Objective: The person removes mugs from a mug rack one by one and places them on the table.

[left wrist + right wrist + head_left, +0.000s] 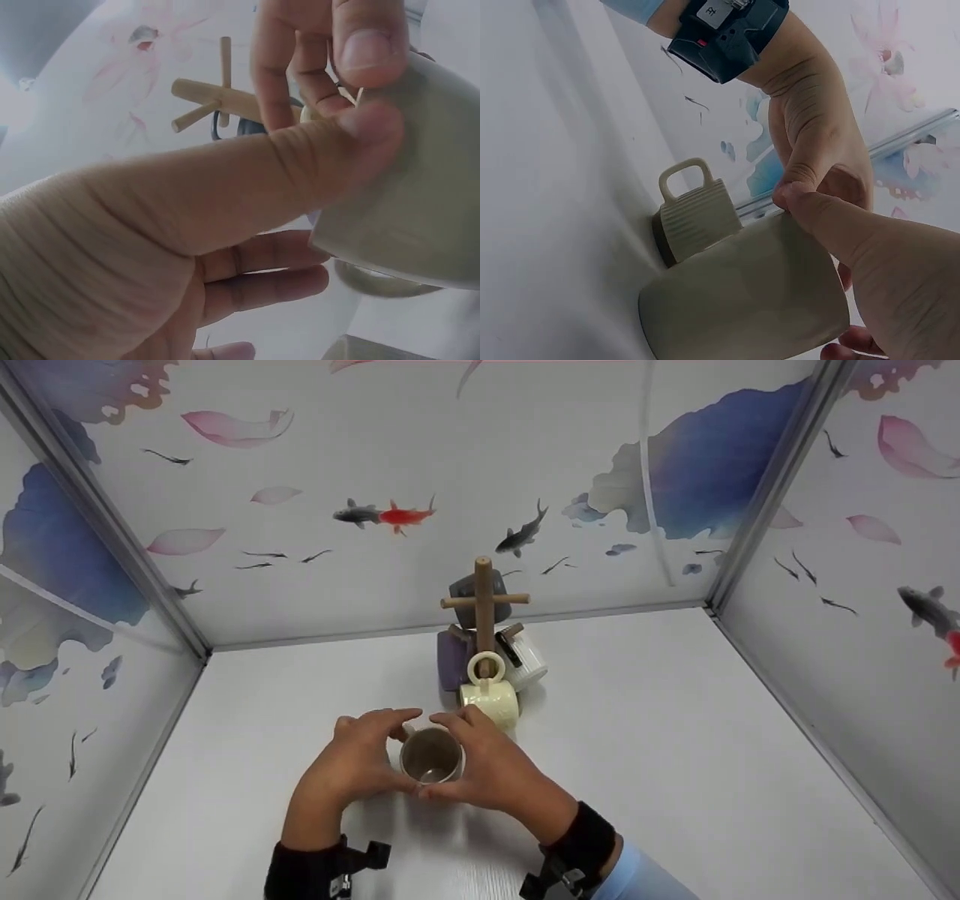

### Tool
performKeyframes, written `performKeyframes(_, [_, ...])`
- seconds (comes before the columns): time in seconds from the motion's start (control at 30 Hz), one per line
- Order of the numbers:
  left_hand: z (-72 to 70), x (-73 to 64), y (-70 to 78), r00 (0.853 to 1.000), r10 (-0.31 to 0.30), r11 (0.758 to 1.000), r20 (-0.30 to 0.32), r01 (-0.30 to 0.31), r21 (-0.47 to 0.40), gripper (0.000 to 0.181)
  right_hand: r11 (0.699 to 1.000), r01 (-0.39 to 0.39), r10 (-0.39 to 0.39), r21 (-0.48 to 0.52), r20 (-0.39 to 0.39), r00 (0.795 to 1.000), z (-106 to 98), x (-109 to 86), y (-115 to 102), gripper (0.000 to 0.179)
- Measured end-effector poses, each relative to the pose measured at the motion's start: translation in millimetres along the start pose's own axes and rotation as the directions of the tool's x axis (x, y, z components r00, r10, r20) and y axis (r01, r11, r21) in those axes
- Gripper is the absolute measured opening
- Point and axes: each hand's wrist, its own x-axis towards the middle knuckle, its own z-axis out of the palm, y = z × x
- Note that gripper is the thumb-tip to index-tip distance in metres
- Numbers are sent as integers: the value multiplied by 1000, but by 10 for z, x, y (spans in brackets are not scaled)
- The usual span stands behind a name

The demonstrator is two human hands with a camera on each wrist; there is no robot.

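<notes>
Between both hands is a greyish-beige mug, its mouth facing up toward the head camera. My left hand grips its left side, thumb on the near rim and fingers around the handle side. From the right, my right hand holds it, with the thumb tip close to the left thumb. In the left wrist view the mug's smooth outer wall shows, with part of the handle below. A ribbed cream mug appears beyond the held mug in the right wrist view.
A wooden mug rack stands just beyond the hands. On it hang a dark grey mug, a purple mug, a white mug and a cream mug. Printed panels enclose the white table.
</notes>
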Motion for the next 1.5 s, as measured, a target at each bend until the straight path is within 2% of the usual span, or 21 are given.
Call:
performKeyframes(0.1, [11, 11, 19, 1000, 12, 1000, 5, -12, 28, 118, 1000, -1, 1, -18, 9, 1000, -27, 4, -8, 108])
performKeyframes(0.23, [12, -4, 27, 999, 32, 998, 13, -32, 58, 115, 999, 3, -2, -35, 25, 1000, -63, 17, -5, 108])
performKeyframes(0.47, [17, -39, 16, 997, 50, 999, 62, -49, -22, 105, 999, 28, -27, -27, 66, 997, -142, 24, 52, 103])
performKeyframes(0.7, [-11, -40, 26, 996, 66, 998, 56, -65, -13, 95, 1000, 23, -24, 21, 74, 997, -268, 32, 115, 89])
performKeyframes(1.0, [27, -7, 58, 999, 14, 999, 32, -13, -30, 80, 996, 58, -65, 64, 119, 991, -411, 25, 170, 79])
performKeyframes(1.17, [8, -6, 67, 999, -5, 999, 38, 6, -35, 81, 993, 73, -85, 92, 136, 987, -448, 28, 160, 60])
performKeyframes(1.27, [-18, 0, 73, 998, -26, 997, 63, 30, -70, 72, 991, 89, -102, 99, 137, 985, -437, 29, 149, 51])
performKeyframes(1.4, [-36, 12, 88, 994, -61, 994, 89, 69, -90, 58, 992, 80, -94, 102, 138, 986, -397, 30, 125, 55])
performKeyframes(1.5, [-54, 7, 113, 989, -115, 988, 97, 124, -91, 56, 993, 59, -72, 99, 136, 988, -362, 28, 91, 64])
